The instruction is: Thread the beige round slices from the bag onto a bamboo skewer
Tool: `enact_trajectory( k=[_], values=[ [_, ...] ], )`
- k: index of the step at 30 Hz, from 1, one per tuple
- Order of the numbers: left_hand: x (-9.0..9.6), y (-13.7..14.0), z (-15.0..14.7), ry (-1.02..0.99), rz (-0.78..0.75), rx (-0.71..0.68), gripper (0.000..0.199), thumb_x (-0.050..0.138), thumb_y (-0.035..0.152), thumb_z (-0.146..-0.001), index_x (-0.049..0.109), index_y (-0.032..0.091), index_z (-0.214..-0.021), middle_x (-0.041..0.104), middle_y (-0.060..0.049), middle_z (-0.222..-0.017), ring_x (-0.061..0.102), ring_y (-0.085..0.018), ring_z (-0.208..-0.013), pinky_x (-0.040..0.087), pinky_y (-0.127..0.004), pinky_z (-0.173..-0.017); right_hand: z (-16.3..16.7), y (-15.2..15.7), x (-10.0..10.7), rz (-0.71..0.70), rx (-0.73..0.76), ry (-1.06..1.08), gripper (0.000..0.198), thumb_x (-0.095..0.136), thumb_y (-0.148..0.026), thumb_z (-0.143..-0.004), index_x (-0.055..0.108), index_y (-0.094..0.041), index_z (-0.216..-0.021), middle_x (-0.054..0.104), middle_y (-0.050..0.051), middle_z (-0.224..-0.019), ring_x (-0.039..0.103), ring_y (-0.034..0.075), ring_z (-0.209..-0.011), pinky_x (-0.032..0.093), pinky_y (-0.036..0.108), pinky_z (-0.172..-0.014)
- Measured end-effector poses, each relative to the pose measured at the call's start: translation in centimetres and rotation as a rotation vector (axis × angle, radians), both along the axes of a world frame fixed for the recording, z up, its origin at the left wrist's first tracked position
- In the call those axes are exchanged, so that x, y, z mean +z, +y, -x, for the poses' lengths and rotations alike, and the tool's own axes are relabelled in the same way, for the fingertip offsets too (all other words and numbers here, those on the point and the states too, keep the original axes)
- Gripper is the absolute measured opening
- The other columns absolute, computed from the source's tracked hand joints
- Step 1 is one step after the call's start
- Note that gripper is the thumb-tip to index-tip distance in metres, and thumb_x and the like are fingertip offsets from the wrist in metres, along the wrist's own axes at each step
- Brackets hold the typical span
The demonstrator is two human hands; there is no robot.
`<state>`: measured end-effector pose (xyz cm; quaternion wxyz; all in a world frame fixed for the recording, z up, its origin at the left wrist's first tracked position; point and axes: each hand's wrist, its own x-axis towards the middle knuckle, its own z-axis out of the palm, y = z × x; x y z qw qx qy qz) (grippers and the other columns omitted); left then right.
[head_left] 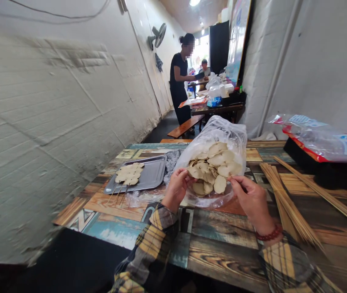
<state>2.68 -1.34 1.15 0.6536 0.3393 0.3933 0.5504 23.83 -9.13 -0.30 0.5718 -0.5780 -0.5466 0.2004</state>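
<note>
A clear plastic bag [222, 132] full of pale round slices [214, 167] lies on the patterned wooden table [219, 244] in front of me. My left hand [177, 187] grips the bag's open edge on the left, fingers curled over it. My right hand [251, 197] pinches the bag's rim on the right, near one slice. A metal tray [153, 175] to the left holds several slices threaded on thin skewers [129, 174].
A bundle of bamboo skewers [286, 203] lies to the right, with more skewers [319, 191] beside a black box under a plastic packet [322, 140]. A white wall runs along the left. Further back, a person in black [179, 81] stands at another table with a bench [185, 126].
</note>
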Motion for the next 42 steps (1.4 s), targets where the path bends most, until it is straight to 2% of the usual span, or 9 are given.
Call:
enact_trajectory(
  k=[5, 8, 13, 18, 22, 27, 29, 37, 42],
  values=[
    [-0.5, -0.1, 0.6, 0.147, -0.021, -0.041, 0.028, 0.071, 0.030, -0.063, 0.048, 0.019, -0.076, 0.059, 0.002, -0.069, 0.060, -0.013, -0.060, 0.052, -0.031, -0.063, 0.1, -0.1, 0.2, 0.029, 0.010, -0.009, 0.037, 0.053, -0.049, -0.086, 0.072, -0.017, -0.087, 0.069, 0.004, -0.066, 0.059, 0.017, -0.057, 0.044, 0.026, -0.053],
    [-0.9, 0.6, 0.0, 0.500, -0.171, -0.082, 0.015, 0.063, 0.030, -0.071, 0.055, 0.018, -0.077, 0.059, 0.001, -0.070, 0.057, -0.014, -0.063, 0.047, -0.028, -0.061, 0.0, 0.0, 0.1, 0.033, -0.017, -0.009, 0.037, 0.054, -0.050, -0.084, 0.072, -0.018, -0.086, 0.069, 0.003, -0.067, 0.060, 0.018, -0.057, 0.044, 0.026, -0.052],
    [-1.0, 3.5, -2.1, 1.229, -0.601, 0.128, 0.015, 0.054, 0.023, -0.080, 0.068, 0.018, -0.085, 0.063, -0.006, -0.084, 0.056, -0.018, -0.083, 0.043, -0.032, -0.080, -0.1, 0.3, -0.2, 0.031, -0.027, -0.007, 0.037, 0.055, -0.050, -0.085, 0.073, -0.017, -0.087, 0.073, 0.006, -0.075, 0.062, 0.019, -0.063, 0.046, 0.029, -0.058],
    [-1.2, 5.3, -3.7, 1.503, -0.729, 0.118, 0.014, 0.061, 0.025, -0.077, 0.071, 0.020, -0.085, 0.061, -0.009, -0.089, 0.054, -0.023, -0.091, 0.041, -0.035, -0.082, -0.1, 0.3, 0.0, 0.058, -0.034, 0.006, 0.038, 0.054, -0.049, -0.085, 0.072, -0.015, -0.088, 0.072, 0.007, -0.073, 0.060, 0.019, -0.062, 0.045, 0.030, -0.058],
    [-1.1, 5.2, -3.8, 1.237, -0.738, 0.111, 0.007, 0.061, 0.019, -0.074, 0.066, 0.019, -0.070, 0.061, -0.006, -0.083, 0.055, -0.020, -0.087, 0.042, -0.032, -0.081, -0.1, 0.3, 0.2, 0.059, -0.035, 0.003, 0.036, 0.055, -0.047, -0.085, 0.071, -0.015, -0.086, 0.068, 0.005, -0.067, 0.058, 0.017, -0.059, 0.043, 0.028, -0.056],
    [0.1, 4.2, -2.3, 0.490, -0.374, -0.015, 0.018, 0.066, 0.032, -0.072, 0.057, 0.017, -0.073, 0.055, 0.003, -0.067, 0.052, -0.010, -0.058, 0.046, -0.025, -0.061, -0.2, 0.3, -0.1, 0.034, -0.039, 0.000, 0.033, 0.055, -0.046, -0.085, 0.072, -0.018, -0.086, 0.069, 0.004, -0.067, 0.058, 0.017, -0.058, 0.043, 0.027, -0.056],
    [0.8, 3.7, -1.8, 0.305, -0.270, -0.064, 0.025, 0.070, 0.035, -0.068, 0.053, 0.016, -0.075, 0.054, 0.004, -0.067, 0.053, -0.009, -0.055, 0.049, -0.025, -0.059, -0.2, 0.3, -0.3, 0.029, -0.042, -0.003, 0.033, 0.056, -0.047, -0.084, 0.072, -0.019, -0.086, 0.069, 0.003, -0.066, 0.058, 0.017, -0.057, 0.043, 0.027, -0.056],
    [2.9, 1.7, -2.5, 0.142, -0.174, -0.190, 0.032, 0.074, 0.033, -0.067, 0.048, 0.017, -0.079, 0.061, 0.001, -0.071, 0.064, -0.012, -0.060, 0.055, -0.027, -0.061, -0.4, 0.7, -0.6, 0.017, -0.059, 0.039, 0.034, 0.056, -0.048, -0.083, 0.073, -0.019, -0.086, 0.073, 0.004, -0.074, 0.062, 0.019, -0.064, 0.045, 0.028, -0.060],
    [3.2, 1.0, -2.5, 0.079, -0.122, -0.204, 0.033, 0.074, 0.030, -0.067, 0.048, 0.018, -0.083, 0.066, -0.001, -0.076, 0.069, -0.018, -0.066, 0.057, -0.032, -0.065, -0.6, 0.1, -0.3, 0.029, -0.015, 0.065, 0.032, 0.055, -0.045, -0.084, 0.072, -0.018, -0.085, 0.064, 0.000, -0.061, 0.055, 0.015, -0.056, 0.040, 0.025, -0.055]
  ],
)
